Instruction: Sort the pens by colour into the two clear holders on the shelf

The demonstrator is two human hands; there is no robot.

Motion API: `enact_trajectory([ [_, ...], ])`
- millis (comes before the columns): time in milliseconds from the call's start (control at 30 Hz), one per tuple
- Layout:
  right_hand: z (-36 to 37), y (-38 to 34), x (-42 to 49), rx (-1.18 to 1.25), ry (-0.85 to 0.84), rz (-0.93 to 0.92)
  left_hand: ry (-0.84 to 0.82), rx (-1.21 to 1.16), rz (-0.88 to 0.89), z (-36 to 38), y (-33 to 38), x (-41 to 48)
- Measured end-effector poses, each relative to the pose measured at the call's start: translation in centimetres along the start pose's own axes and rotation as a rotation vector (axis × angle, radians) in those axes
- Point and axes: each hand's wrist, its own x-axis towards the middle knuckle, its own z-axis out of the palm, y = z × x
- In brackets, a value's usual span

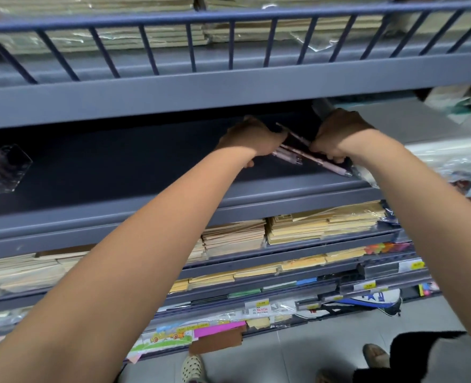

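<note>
While both my arms reach up to the dark shelf (118, 172), my left grip (252, 139) is curled round one end of a bunch of pale pink pens (306, 156), and my right grip (336, 132) pinches the same bunch just beside it. The pens lie slanted near the shelf's front edge. One clear holder (6, 168) stands well apart at the far left, its contents blurred.

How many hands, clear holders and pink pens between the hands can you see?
Hands: 2, the left hand and the right hand
Clear holder: 1
Pink pens: 3 showing; more may be hidden
Total: 6
</note>
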Motion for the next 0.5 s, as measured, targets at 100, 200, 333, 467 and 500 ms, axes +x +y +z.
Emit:
enact_trajectory([
  [100, -0.2, 0.9, -1.1, 0.004, 0.095, 0.089, -0.044, 0.023, 0.021, 0.5, 0.6, 1.6],
  [200, 1.3, 1.6, -3.3, 0.043, 0.202, 0.18, -0.04, -0.034, -0.029, 0.3, 0.6, 2.6],
  [333, 4.1, 1.7, -5.2, 0.183, 0.307, 0.17, -0.101, -0.084, -0.056, 0.4, 0.6, 3.2],
  [467, 4.5, 0.8, -4.1, 0.687, 0.221, 0.254, -0.143, -0.081, -0.086, 0.7, 1.1, 3.5],
  [500, 4.6, 0.5, -3.9, 0.828, 0.176, 0.269, -0.151, -0.074, -0.089, 0.7, 1.3, 3.4],
])
